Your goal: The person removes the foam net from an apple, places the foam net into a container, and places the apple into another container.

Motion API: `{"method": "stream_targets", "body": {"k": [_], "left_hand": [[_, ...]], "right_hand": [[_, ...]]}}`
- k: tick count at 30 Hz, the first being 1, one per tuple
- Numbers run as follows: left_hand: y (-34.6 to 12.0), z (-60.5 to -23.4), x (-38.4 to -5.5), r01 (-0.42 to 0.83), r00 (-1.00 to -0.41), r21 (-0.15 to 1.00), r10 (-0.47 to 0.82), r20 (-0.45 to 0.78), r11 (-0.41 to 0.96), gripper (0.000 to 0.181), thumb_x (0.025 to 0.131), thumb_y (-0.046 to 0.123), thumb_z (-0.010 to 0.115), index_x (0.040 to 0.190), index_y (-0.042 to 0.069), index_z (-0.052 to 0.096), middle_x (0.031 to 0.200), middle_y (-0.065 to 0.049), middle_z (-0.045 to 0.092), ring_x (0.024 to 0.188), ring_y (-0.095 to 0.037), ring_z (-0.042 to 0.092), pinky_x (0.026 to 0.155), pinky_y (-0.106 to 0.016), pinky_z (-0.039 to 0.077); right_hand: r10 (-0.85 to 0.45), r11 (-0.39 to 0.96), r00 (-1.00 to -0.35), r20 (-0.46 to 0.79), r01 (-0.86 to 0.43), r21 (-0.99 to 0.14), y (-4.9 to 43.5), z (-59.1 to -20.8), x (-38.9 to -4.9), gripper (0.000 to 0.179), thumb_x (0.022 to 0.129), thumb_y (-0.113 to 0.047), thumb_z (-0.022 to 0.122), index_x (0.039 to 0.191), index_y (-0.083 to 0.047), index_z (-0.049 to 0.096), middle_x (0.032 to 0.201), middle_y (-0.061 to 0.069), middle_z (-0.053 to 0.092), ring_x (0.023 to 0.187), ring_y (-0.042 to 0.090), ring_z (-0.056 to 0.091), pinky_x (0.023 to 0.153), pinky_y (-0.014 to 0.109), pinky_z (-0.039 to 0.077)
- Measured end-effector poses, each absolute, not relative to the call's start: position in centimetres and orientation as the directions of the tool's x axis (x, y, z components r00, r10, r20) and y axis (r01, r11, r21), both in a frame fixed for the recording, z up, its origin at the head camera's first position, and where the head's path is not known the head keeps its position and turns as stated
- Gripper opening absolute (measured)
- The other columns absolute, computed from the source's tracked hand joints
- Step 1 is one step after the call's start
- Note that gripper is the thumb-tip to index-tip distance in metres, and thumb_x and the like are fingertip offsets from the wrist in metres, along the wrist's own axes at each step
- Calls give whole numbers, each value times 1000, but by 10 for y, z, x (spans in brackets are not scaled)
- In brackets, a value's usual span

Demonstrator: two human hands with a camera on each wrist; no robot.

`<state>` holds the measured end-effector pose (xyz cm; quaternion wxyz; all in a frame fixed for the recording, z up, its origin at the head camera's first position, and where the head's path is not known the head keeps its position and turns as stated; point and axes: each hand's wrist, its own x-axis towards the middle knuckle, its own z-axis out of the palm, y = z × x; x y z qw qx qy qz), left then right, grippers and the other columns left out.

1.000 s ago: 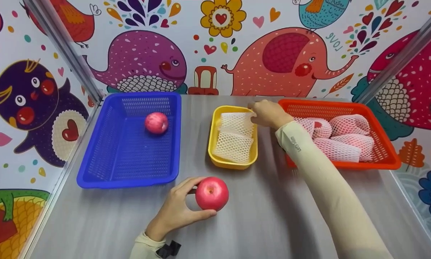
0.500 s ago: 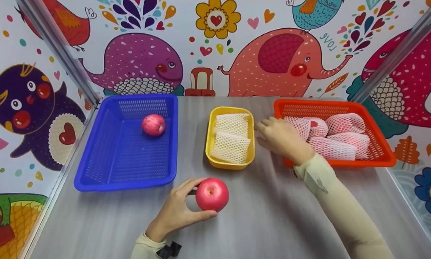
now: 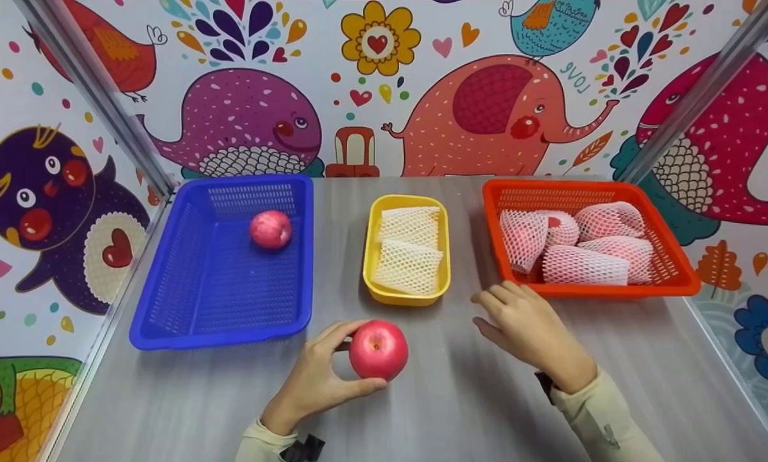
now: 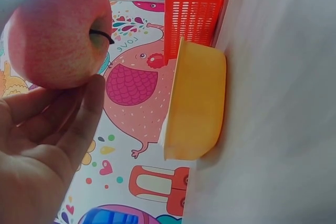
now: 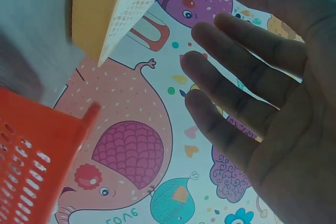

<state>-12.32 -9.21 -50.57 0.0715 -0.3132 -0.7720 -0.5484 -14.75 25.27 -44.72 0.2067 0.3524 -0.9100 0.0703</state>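
My left hand (image 3: 323, 375) grips a red apple (image 3: 378, 350) between thumb and fingers, over the near middle of the table. In the left wrist view the apple's dark stem points sideways. My right hand (image 3: 532, 327) hovers in front of the red basket (image 3: 605, 293) with nothing in it; the right wrist view shows its fingers (image 5: 231, 98) spread and relaxed. Between the hands and the back wall stands a yellow bin (image 3: 408, 299) with white foam net sleeves (image 3: 409, 266) in it. Several net-wrapped apples (image 3: 586, 264) lie in the red basket.
A blue basket (image 3: 220, 333) stands at the left with one bare apple (image 3: 271, 230) near its back right corner. Cartoon-printed panels (image 3: 358, 90) rise behind and at both sides of the grey table (image 3: 435, 410). Metal posts mark the back corners.
My right hand has drawn back from the yellow bin's right rim, toward me and to the right, empty. The left hand keeps the apple in nearly the same spot. The head view has tilted slightly.
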Motion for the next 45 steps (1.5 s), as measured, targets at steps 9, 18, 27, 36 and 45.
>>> {"method": "stream_targets", "body": {"k": [9, 18, 27, 36, 45], "left_hand": [[-92, -505, -123, 553, -797, 808, 413, 442, 203, 74, 69, 32, 94, 133, 12, 61, 120, 1, 64, 107, -17, 62, 82, -34, 57], [-106, -475, -139, 621, -767, 729, 415, 490, 287, 76, 69, 41, 93, 132, 13, 61, 122, 3, 63, 107, -14, 63, 82, -30, 57], [-148, -417, -189, 647, -762, 611, 384, 521, 455, 78, 68, 42, 93, 131, 8, 63, 125, -1, 64, 109, -14, 61, 89, -37, 54], [-205, -389, -254, 454, -877, 551, 244, 413, 700, 81, 74, 49, 87, 132, 0, 59, 122, -18, 63, 108, -33, 59, 89, -54, 50], [-248, -400, -314, 208, -961, 495, 83, 263, 844, 89, 76, 61, 79, 124, -11, 56, 114, -31, 60, 106, -47, 57, 89, -62, 44]], "right_hand": [[-601, 737, -663, 446, -676, -12, 254, -451, -140, 31, 77, -14, 85, 103, -5, 69, 91, 5, 66, 82, 25, 59, 74, 41, 53], [-602, 732, -659, 450, -681, -19, 259, -455, -140, 32, 75, -14, 87, 101, -6, 69, 90, 6, 66, 81, 25, 59, 72, 41, 53], [-587, 737, -667, 459, -674, -37, 262, -459, -138, 32, 73, -12, 88, 99, -7, 70, 89, 4, 66, 79, 23, 59, 69, 38, 53], [-574, 745, -684, 450, -664, -60, 267, -464, -137, 30, 74, -14, 87, 97, -7, 70, 88, 4, 66, 80, 24, 59, 69, 39, 52], [-565, 744, -679, 468, -665, -66, 268, -467, -135, 28, 75, -14, 87, 97, -8, 70, 87, 3, 66, 79, 22, 59, 69, 39, 52]]}}
